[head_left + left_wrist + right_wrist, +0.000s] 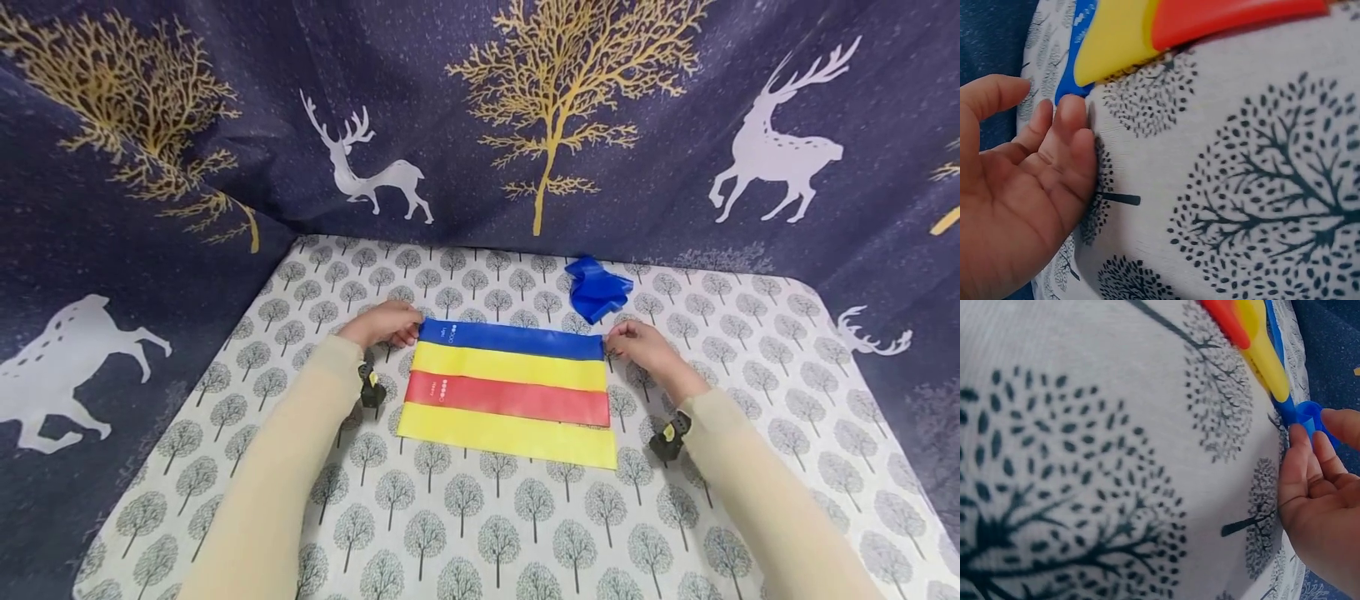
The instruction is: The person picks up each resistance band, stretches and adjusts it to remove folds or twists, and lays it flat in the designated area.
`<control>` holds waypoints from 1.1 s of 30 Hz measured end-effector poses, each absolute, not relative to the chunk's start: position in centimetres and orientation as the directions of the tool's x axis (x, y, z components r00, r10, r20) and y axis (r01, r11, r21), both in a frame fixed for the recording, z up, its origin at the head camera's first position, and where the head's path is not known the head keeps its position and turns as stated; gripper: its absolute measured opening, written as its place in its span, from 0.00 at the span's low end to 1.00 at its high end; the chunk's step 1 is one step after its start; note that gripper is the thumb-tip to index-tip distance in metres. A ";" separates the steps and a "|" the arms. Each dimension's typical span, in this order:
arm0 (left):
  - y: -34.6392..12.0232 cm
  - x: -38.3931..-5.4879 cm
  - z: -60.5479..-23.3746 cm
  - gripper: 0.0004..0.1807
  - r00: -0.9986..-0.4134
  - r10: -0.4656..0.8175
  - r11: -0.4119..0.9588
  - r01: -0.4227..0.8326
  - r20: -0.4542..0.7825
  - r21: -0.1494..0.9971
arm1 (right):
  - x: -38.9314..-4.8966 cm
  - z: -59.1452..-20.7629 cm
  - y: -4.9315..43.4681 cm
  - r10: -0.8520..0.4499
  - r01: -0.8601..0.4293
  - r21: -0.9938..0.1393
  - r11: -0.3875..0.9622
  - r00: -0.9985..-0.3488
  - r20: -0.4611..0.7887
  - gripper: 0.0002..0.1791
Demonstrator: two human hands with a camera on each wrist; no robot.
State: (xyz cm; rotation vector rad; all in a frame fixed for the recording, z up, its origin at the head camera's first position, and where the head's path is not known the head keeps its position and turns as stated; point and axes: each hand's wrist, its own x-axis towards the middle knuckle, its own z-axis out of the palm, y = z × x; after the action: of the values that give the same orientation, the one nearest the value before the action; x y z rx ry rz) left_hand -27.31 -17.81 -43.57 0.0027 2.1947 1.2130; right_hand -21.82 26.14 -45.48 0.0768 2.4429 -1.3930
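Four flat resistance bands lie edge to edge in the head view: a blue band [517,340] at the far side, a yellow band [517,367], a red band [517,397], and another yellow band [510,437] nearest me. White print marks the left ends of the blue and red ones. At the blue band's left end, my left hand [386,323] touches it with its fingertips; in the left wrist view the thumb stands apart from the loosely bent fingers [1072,115]. My right hand [643,346] touches the opposite end, its thumb also apart from the fingers [1297,450].
A crumpled blue band [597,289] lies beyond the row, towards the back right. Everything rests on a table with a white tree-print cloth [480,533]. A dark blue curtain [465,125] with deer and golden trees hangs behind the table.
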 end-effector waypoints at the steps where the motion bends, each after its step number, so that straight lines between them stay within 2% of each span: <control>1: -17.9 -27.3 -43.6 0.18 -0.800 0.293 0.571 -0.293 -0.524 0.767 | -21.8 -45.5 26.1 -0.123 0.204 -0.836 0.510 -0.944 -0.305 0.13; 6: -17.9 -27.5 -43.4 0.20 -0.783 0.311 0.556 -0.310 -0.539 0.771 | -21.8 -45.2 26.3 -0.172 0.195 -0.883 0.428 -0.941 -0.291 0.13; 10: -17.8 -27.6 -42.8 0.22 -0.792 0.323 0.547 -0.292 -0.519 0.785 | -21.9 -45.0 26.4 -0.183 0.206 -0.892 0.403 -0.936 -0.299 0.14; 14: -17.4 -27.7 -41.7 0.25 -0.806 0.354 0.542 -0.236 -0.474 0.807 | -21.8 -44.4 26.5 -0.181 0.217 -0.883 0.416 -0.932 -0.314 0.20; 21: -16.1 -27.8 -39.6 0.29 -0.792 0.422 0.527 -0.181 -0.440 0.830 | -21.8 -42.4 26.6 -0.156 0.201 -0.845 0.496 -0.936 -0.314 0.32; 26: -14.4 -28.4 -38.7 0.29 -0.820 0.421 0.479 -0.162 -0.388 0.863 | -22.4 -41.2 26.7 -0.148 0.161 -0.828 0.537 -0.949 -0.280 0.34; 33: -11.2 -28.6 -37.7 0.28 -0.873 0.346 0.453 -0.165 -0.343 0.876 | -23.3 -39.9 26.7 -0.075 0.150 -0.826 0.543 -0.971 -0.226 0.36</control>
State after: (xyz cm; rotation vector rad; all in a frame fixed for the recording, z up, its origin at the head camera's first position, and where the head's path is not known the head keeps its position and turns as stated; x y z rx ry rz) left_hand -28.55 -11.20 -37.67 0.1512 2.2272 1.4194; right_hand -23.26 26.68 -39.91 0.0627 2.5463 -1.3973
